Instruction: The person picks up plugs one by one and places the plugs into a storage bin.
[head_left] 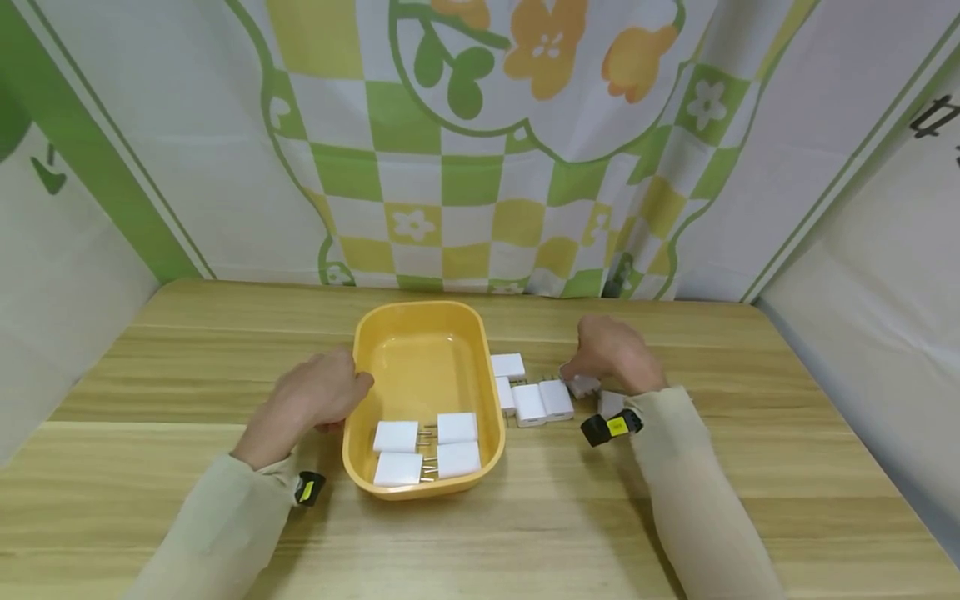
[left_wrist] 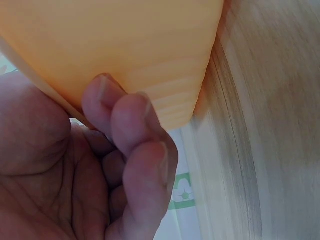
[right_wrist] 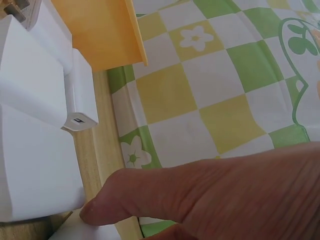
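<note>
A yellow plastic bin [head_left: 423, 310] stands on the table with several white plug chargers [head_left: 459, 458] lying at its near end, prongs facing inward. My left hand [head_left: 322, 392] grips the bin's left rim, thumb over the edge and curled fingers [left_wrist: 131, 117] against the outer wall. Right of the bin, more white chargers [head_left: 530, 404] lie close together. At the right of that group, my right hand [head_left: 617, 352] pinches one white charger [head_left: 582, 386] from above. The right wrist view shows the thumb [right_wrist: 107, 202] on this charger; the other fingers are mostly hidden.
Another white charger [head_left: 611, 404] lies beneath the right wrist, partly covered by its black wrist strap [head_left: 611, 427]. Behind the wooden table [head_left: 570, 517] hangs a checked, flowered cloth [head_left: 480, 179]. Pale cloth walls rise at both sides.
</note>
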